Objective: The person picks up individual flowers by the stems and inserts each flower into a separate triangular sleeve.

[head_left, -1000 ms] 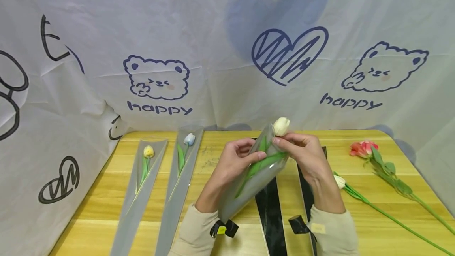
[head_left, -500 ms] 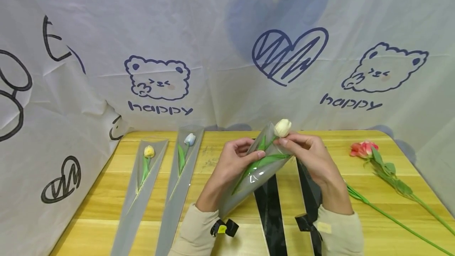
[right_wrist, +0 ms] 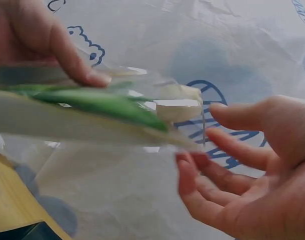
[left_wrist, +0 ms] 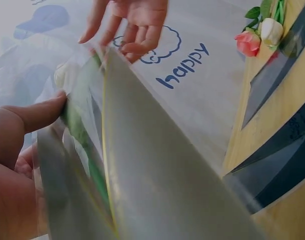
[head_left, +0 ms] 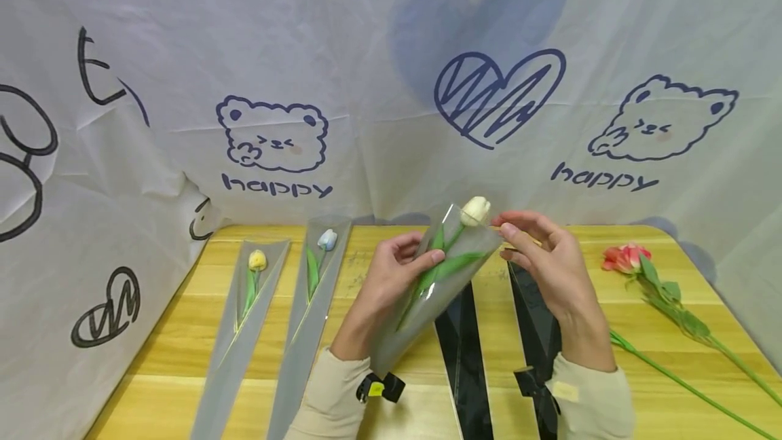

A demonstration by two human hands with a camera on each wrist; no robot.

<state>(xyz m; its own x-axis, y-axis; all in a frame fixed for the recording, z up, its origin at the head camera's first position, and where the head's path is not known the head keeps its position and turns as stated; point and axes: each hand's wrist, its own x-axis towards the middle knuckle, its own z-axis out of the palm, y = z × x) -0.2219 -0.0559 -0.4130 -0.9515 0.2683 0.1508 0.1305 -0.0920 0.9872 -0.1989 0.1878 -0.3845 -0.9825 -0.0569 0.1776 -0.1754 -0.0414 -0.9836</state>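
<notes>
My left hand (head_left: 391, 280) holds a grey flower sleeve (head_left: 403, 338) with a clear front, thumb on the clear film. Inside is an artificial white tulip (head_left: 475, 211) with green leaves, its bloom at the sleeve's top opening. The sleeve is raised and tilted, its top leaning right. My right hand (head_left: 556, 267) is just right of the sleeve's upper edge, fingers loosely bent and spread, holding nothing. In the right wrist view the thumb stands apart from the film; whether a fingertip still touches the edge I cannot tell. The left fingers behind the sleeve are mostly hidden.
At left on the wooden table (head_left: 159, 365) lie sleeved tulips, one yellow (head_left: 257, 261) and one pale blue (head_left: 327, 240). Black sleeves (head_left: 466, 365) lie under and beside my hands. At right are a pink flower (head_left: 626, 258) and another white tulip (left_wrist: 271, 31).
My right hand has let go near the bloom and moved right, its fingers spreading. The sleeve's upper part has unfolded wider around the tulip, while my left hand keeps its hold and shifts slightly left.
</notes>
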